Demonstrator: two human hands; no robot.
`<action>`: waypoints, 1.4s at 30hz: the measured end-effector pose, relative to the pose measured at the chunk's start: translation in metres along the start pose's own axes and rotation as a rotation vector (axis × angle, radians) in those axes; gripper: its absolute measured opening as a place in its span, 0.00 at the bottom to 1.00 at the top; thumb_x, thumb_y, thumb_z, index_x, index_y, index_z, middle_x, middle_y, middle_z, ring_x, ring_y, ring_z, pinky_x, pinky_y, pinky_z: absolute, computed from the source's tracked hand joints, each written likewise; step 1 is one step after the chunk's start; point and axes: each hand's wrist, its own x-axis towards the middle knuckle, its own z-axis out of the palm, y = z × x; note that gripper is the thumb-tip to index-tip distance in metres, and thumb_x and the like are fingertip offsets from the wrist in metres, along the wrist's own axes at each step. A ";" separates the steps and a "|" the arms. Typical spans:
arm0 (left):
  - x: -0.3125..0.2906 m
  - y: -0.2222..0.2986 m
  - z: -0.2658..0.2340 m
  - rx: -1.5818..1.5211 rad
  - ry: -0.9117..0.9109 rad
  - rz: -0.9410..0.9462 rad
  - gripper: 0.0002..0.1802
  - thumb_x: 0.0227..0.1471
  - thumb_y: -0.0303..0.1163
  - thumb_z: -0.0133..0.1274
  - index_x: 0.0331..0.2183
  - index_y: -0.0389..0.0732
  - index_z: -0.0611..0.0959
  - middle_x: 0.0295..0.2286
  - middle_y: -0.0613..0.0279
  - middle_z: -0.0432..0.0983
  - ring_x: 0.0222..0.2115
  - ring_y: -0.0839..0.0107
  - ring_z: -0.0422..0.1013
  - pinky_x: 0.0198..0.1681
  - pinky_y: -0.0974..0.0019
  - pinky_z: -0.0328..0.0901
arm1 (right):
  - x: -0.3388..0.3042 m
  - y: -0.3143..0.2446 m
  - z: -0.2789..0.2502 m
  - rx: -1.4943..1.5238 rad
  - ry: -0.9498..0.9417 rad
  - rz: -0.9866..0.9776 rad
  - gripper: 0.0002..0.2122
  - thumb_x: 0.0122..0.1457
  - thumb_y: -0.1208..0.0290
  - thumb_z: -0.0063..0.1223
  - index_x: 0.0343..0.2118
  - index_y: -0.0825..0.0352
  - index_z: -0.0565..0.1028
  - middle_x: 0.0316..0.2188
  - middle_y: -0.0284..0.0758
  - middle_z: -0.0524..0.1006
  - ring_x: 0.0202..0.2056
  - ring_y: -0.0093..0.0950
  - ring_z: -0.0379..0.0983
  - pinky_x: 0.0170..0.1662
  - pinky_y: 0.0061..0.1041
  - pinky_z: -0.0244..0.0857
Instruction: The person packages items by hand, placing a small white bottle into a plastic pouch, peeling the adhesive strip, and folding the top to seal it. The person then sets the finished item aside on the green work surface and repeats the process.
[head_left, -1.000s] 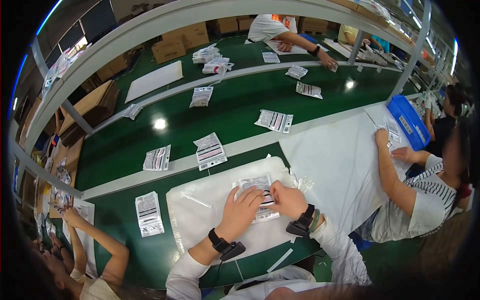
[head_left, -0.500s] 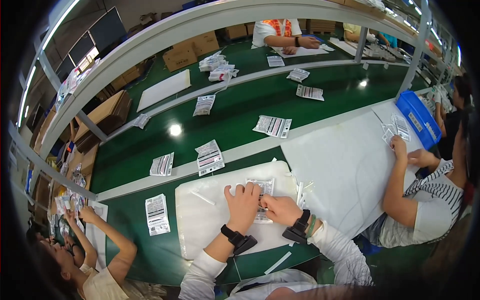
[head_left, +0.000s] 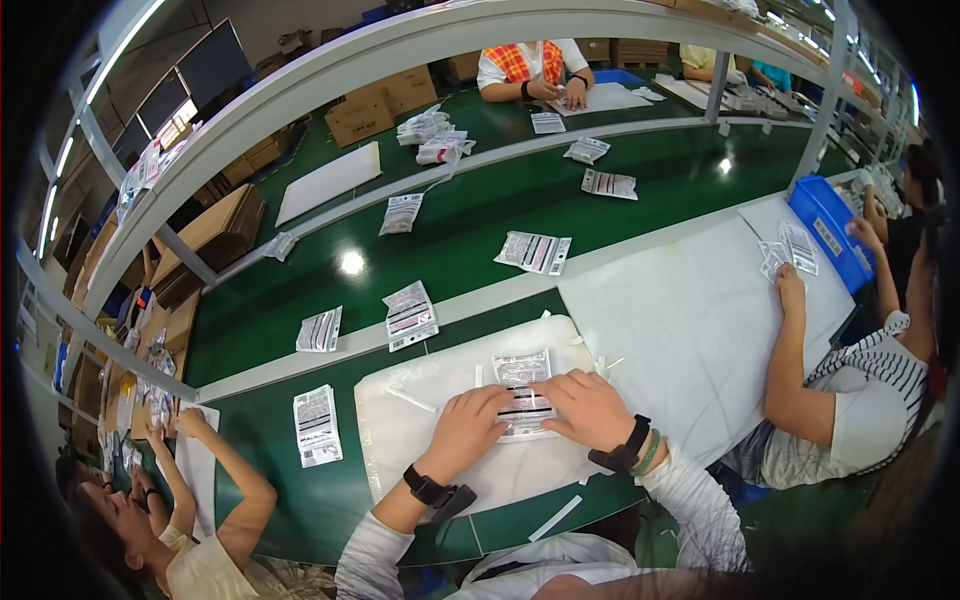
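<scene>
A flat silver-and-clear plastic packet with dark printed bands lies on a white work mat in front of me. From the left, my left hand grips its edge, the fingertips on the printed face and the thumb lower down. Opposite it, my right hand holds the right edge in the same way. Both hands partly cover the packet's middle. A stack of similar packets rests on the green table, left of the mat.
The white mat carries a thin white strip; another strip lies near the table edge. Several packets lie on the green surface beyond a metal rail. Co-workers sit left, right and across. A blue bin stands at right.
My right hand has left its pinch at the packet's middle for the right edge. My left hand has moved down and left. The right co-worker's one hand has risen to the blue bin.
</scene>
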 end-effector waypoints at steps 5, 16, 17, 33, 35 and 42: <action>-0.013 -0.007 0.000 0.182 -0.059 0.156 0.27 0.52 0.35 0.57 0.55 0.48 0.74 0.58 0.66 0.66 0.57 0.63 0.63 0.58 0.57 0.58 | -0.008 0.026 0.006 0.017 -0.027 -0.266 0.22 0.55 0.60 0.58 0.53 0.55 0.73 0.47 0.28 0.77 0.55 0.27 0.67 0.55 0.33 0.59; -0.011 -0.014 0.007 0.107 -0.082 0.159 0.26 0.56 0.41 0.54 0.56 0.51 0.74 0.59 0.70 0.65 0.61 0.65 0.58 0.61 0.55 0.53 | -0.017 0.047 -0.003 0.051 -0.070 -0.094 0.15 0.61 0.60 0.52 0.51 0.50 0.77 0.45 0.22 0.80 0.57 0.27 0.66 0.56 0.32 0.56; -0.010 -0.014 0.007 0.112 -0.080 0.159 0.26 0.56 0.42 0.54 0.56 0.52 0.74 0.59 0.71 0.65 0.61 0.65 0.58 0.62 0.54 0.53 | -0.017 0.049 -0.002 0.031 -0.064 -0.121 0.14 0.61 0.60 0.52 0.50 0.50 0.77 0.45 0.21 0.80 0.56 0.27 0.66 0.56 0.32 0.56; 0.004 -0.019 0.010 0.093 -0.196 0.210 0.24 0.56 0.48 0.52 0.55 0.62 0.76 0.61 0.77 0.62 0.61 0.64 0.56 0.65 0.47 0.46 | -0.018 0.058 -0.012 0.115 0.026 0.074 0.08 0.56 0.63 0.57 0.38 0.53 0.82 0.32 0.25 0.80 0.44 0.28 0.71 0.48 0.33 0.60; 0.003 -0.014 0.005 0.084 -0.207 0.206 0.24 0.56 0.49 0.52 0.54 0.62 0.76 0.61 0.76 0.61 0.62 0.63 0.55 0.65 0.46 0.45 | -0.012 0.035 -0.018 -0.022 0.079 0.040 0.05 0.52 0.65 0.61 0.32 0.56 0.82 0.28 0.25 0.79 0.40 0.29 0.72 0.45 0.31 0.62; 0.010 -0.011 0.007 0.063 -0.199 0.223 0.24 0.55 0.52 0.52 0.52 0.61 0.78 0.61 0.75 0.61 0.62 0.62 0.54 0.66 0.45 0.43 | -0.007 -0.010 0.027 -0.069 -0.013 -0.091 0.07 0.49 0.66 0.62 0.29 0.59 0.76 0.24 0.29 0.78 0.27 0.29 0.76 0.32 0.29 0.67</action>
